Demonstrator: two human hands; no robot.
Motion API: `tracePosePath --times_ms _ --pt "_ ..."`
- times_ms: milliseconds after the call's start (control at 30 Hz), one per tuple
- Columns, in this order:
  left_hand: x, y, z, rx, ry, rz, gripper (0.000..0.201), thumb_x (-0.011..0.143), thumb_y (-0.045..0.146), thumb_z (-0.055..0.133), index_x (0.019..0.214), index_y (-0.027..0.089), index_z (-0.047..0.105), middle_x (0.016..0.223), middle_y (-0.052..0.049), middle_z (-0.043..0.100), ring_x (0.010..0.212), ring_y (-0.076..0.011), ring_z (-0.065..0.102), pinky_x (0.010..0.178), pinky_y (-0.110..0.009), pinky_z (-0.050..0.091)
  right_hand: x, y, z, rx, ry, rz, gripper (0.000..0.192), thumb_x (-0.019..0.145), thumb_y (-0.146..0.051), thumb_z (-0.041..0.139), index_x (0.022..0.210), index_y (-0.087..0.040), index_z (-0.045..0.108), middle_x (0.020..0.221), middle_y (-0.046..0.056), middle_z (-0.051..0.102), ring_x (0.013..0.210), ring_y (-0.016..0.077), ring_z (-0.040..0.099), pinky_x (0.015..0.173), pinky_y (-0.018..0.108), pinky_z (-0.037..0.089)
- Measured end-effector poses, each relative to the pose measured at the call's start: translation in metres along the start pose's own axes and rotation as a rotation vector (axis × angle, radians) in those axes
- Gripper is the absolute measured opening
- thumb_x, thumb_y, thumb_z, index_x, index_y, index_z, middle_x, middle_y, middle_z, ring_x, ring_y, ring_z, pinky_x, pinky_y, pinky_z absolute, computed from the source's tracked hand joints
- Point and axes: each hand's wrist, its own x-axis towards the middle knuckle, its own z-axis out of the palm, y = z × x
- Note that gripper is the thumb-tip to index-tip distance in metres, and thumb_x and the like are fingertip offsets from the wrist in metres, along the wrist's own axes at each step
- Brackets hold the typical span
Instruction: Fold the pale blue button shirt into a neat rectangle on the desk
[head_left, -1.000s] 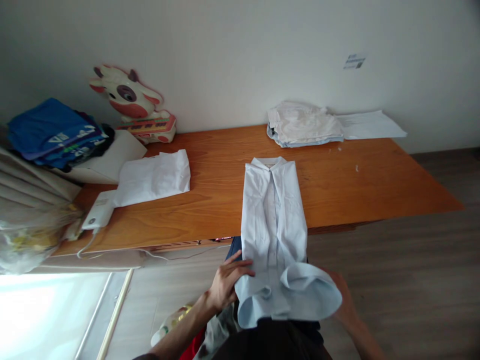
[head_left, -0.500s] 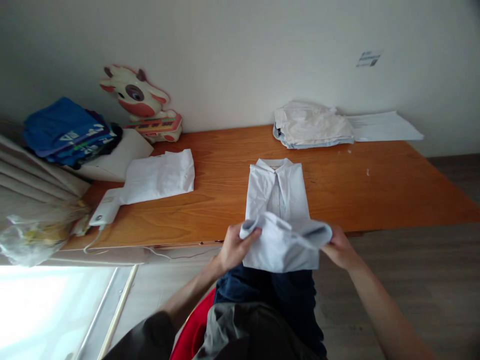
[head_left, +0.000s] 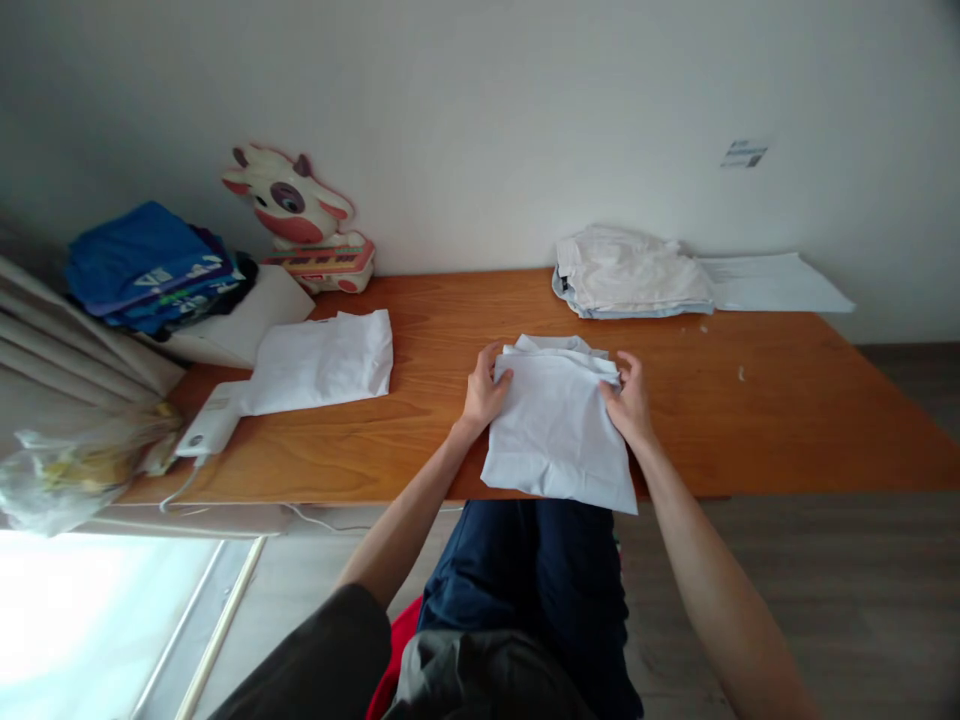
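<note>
Left hand [head_left: 484, 388] grips the far left corner of a folded pale blue shirt [head_left: 559, 435], fingers curled over its edge; the right hand [head_left: 628, 400] pinches the far right corner the same way; the shirt lies flat between them on the wooden desk [head_left: 787, 410], its near edge hanging just past the desk's front; left of the left hand lies a folded white cloth [head_left: 319, 360]; beyond the right hand sits a stack of pale clothes [head_left: 634, 270].
</note>
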Motion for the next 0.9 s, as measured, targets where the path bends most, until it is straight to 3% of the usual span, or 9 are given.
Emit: tracePosePath --times_ms 100,233,333,400,533,633,700,800,900 --pt "-0.008 0.003 -0.006 -0.114 0.019 -0.081 0.072 0.100 0.034 0.071 0.162 0.020 0.037 0.155 -0.020 0.060 0.141 -0.0303 0.062 0.117 -0.051 0.053 -0.002 0.001 -0.005 0.093 -0.049 0.059 0.081 0.088 -0.039 0.072 0.159 -0.024 0.035 0.158 0.019 0.057 0.141 0.0305 0.061 0.124 0.057 0.044" --pt "-0.055 0.021 -0.034 -0.243 -0.074 -0.225 0.095 0.098 0.052 0.077 0.171 0.028 0.021 0.171 -0.024 0.042 0.135 -0.0323 0.066 0.104 -0.050 0.062 -0.036 -0.022 -0.035 0.129 -0.094 0.083 0.097 0.090 -0.053 0.077 0.167 -0.031 0.023 0.178 0.019 0.030 0.155 0.0328 0.048 0.122 0.057 0.048" --pt "-0.112 0.041 -0.059 -0.294 -0.188 -0.323 0.096 0.098 0.058 0.075 0.172 0.041 0.016 0.178 -0.021 0.032 0.105 -0.0249 0.077 0.086 -0.045 0.068 -0.080 -0.060 -0.054 -0.025 -0.104 -0.065 0.072 0.097 -0.055 0.072 0.160 -0.033 0.044 0.175 0.012 0.038 0.158 0.0345 0.044 0.128 0.061 0.042" --pt "-0.144 0.055 -0.068 -0.327 -0.295 -0.309 0.096 0.098 0.054 0.077 0.172 0.041 0.018 0.178 -0.021 0.033 0.107 -0.0255 0.077 0.088 -0.046 0.069 -0.101 -0.090 -0.057 -0.106 -0.203 -0.175 0.047 0.103 -0.050 0.066 0.147 -0.032 0.061 0.166 0.009 0.052 0.156 0.0338 0.046 0.131 0.060 0.039" --pt "-0.173 0.068 -0.063 -0.261 -0.356 -0.101 0.095 0.096 0.046 0.080 0.173 0.033 0.025 0.179 -0.017 0.033 0.154 -0.0354 0.052 0.123 -0.055 0.050 -0.100 -0.133 -0.030 -0.196 -0.443 -0.310 0.035 0.108 -0.036 0.055 0.140 -0.030 0.069 0.155 0.008 0.062 0.147 0.0327 0.056 0.127 0.059 0.044" --pt "-0.175 0.065 -0.055 -0.109 -0.295 -0.017 0.087 0.100 0.043 0.076 0.172 0.031 0.029 0.178 -0.013 0.038 0.161 -0.0337 0.042 0.131 -0.055 0.039 -0.078 -0.140 0.008 -0.292 -0.568 -0.376 0.043 0.109 -0.031 0.051 0.149 -0.026 0.064 0.158 0.009 0.061 0.149 0.0324 0.053 0.129 0.059 0.040" --pt "-0.174 0.063 -0.051 -0.018 -0.262 -0.046 0.087 0.099 0.041 0.076 0.172 0.032 0.029 0.173 -0.013 0.047 0.151 -0.0338 0.055 0.125 -0.054 0.047 -0.065 -0.134 0.033 -0.399 -0.612 -0.358 0.050 0.110 -0.038 0.051 0.159 -0.025 0.056 0.169 0.011 0.051 0.157 0.0372 0.042 0.130 0.066 0.032" --pt "-0.176 0.063 -0.051 0.123 -0.186 -0.137 0.091 0.097 0.041 0.079 0.172 0.035 0.027 0.157 -0.011 0.065 0.113 -0.0302 0.077 0.100 -0.049 0.062 -0.057 -0.120 0.063 -0.571 -0.630 -0.216 0.066 0.111 -0.054 0.047 0.169 -0.023 0.041 0.181 0.014 0.030 0.165 0.0490 0.021 0.126 0.084 0.018" --pt "-0.184 0.064 -0.052 0.269 -0.110 -0.176 0.083 0.100 0.038 0.073 0.170 0.038 0.030 0.146 -0.008 0.073 0.077 -0.0217 0.075 0.083 -0.042 0.063 -0.061 -0.107 0.077 -0.670 -0.576 -0.198 0.072 0.111 -0.060 0.043 0.172 -0.022 0.036 0.183 0.014 0.021 0.167 0.0513 0.012 0.123 0.090 0.004"
